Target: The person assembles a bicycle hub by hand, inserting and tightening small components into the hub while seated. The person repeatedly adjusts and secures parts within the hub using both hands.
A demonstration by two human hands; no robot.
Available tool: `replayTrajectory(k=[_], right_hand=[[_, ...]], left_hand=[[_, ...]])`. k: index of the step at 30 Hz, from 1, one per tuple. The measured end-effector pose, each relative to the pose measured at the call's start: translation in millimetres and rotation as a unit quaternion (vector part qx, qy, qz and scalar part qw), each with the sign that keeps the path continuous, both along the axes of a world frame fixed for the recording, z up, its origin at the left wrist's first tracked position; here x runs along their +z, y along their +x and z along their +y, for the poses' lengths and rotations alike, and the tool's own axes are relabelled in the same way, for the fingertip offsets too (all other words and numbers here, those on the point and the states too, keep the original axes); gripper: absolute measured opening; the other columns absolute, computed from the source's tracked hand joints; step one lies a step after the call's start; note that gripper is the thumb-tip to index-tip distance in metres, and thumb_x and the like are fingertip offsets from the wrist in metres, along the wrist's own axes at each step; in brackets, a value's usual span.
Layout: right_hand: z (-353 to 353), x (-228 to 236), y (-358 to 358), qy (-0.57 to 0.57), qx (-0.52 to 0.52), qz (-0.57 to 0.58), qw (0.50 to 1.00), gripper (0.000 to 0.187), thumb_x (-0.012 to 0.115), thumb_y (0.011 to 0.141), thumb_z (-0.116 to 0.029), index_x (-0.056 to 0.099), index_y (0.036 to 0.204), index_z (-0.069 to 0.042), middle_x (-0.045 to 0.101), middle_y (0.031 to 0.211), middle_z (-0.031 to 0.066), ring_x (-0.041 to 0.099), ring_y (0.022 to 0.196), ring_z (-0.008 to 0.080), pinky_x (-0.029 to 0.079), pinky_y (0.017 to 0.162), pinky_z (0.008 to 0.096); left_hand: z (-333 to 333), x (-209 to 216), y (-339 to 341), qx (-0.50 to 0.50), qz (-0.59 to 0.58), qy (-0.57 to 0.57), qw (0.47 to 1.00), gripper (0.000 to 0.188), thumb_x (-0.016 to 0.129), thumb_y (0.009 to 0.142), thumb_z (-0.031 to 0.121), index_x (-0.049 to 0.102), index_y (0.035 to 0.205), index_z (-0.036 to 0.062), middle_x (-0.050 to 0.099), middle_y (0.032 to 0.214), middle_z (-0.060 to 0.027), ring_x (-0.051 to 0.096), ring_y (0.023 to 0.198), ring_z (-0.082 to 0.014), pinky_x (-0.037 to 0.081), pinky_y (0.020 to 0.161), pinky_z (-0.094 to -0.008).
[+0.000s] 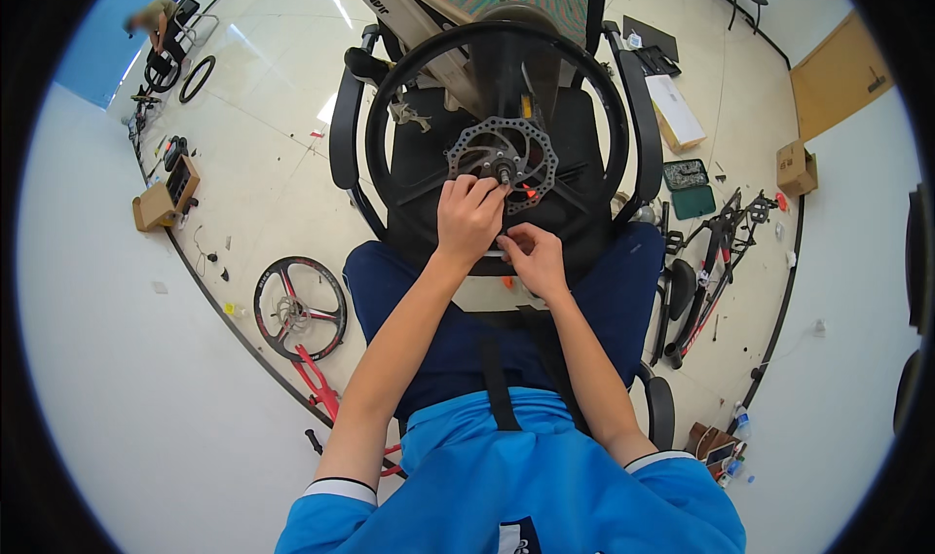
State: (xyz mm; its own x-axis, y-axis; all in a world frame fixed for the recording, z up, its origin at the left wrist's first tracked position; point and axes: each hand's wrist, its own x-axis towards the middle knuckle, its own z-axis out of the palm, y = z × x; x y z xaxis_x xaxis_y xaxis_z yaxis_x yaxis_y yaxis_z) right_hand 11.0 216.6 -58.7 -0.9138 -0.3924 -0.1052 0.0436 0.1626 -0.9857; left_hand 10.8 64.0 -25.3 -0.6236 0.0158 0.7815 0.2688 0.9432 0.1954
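A black bicycle wheel [497, 32] lies on a black office chair in front of me, its brake disc [543, 145] facing up. My left hand [469, 213] is closed at the hub, its fingertips against the axle [504, 171]. Whether those fingers grip the axle or some small part cannot be made out. Just below and to the right, my right hand [537, 256] is pinched near the edge of the seat. What lies between its fingertips is too small to name. A small orange-red piece [530, 193] shows beside the hub.
Armrests [345, 126] flank the wheel, and a pale frame part [414, 33] leans behind it. On the floor stand a spoked wheel [301, 310], a bicycle frame [711, 272], a green tray [693, 202] and cardboard boxes [797, 168]. Another person [156, 23] works at the far left.
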Motion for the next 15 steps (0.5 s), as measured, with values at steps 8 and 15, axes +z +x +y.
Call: replayTrajectory(k=[8, 15], right_hand=[[6, -1, -14, -0.025, 0.048, -0.063, 0.997, 0.015, 0.072, 0.091, -0.007, 0.069, 0.095, 0.007, 0.073, 0.078, 0.0102, 0.068, 0.061, 0.0128, 0.054, 0.056, 0.0269], [52, 25, -52, 0.089, 0.065, 0.042, 0.993, 0.016, 0.076, 0.088, -0.013, 0.075, 0.091, 0.002, 0.073, 0.077, 0.007, 0.066, 0.063, 0.0115, 0.053, 0.06, 0.0261]], left_hand=[[-5, 5, -1, -0.018, -0.017, -0.023, 0.999, 0.015, 0.076, 0.074, 0.004, 0.074, 0.089, 0.0067, 0.066, 0.087, 0.0003, 0.057, 0.078, -0.0218, 0.042, 0.068, -0.0361], [-1, 8, -1, -0.009, -0.03, 0.001, 1.0, 0.011, 0.077, 0.074, 0.005, 0.073, 0.085, 0.0067, 0.065, 0.085, 0.0002, 0.057, 0.077, -0.0218, 0.042, 0.068, -0.0358]])
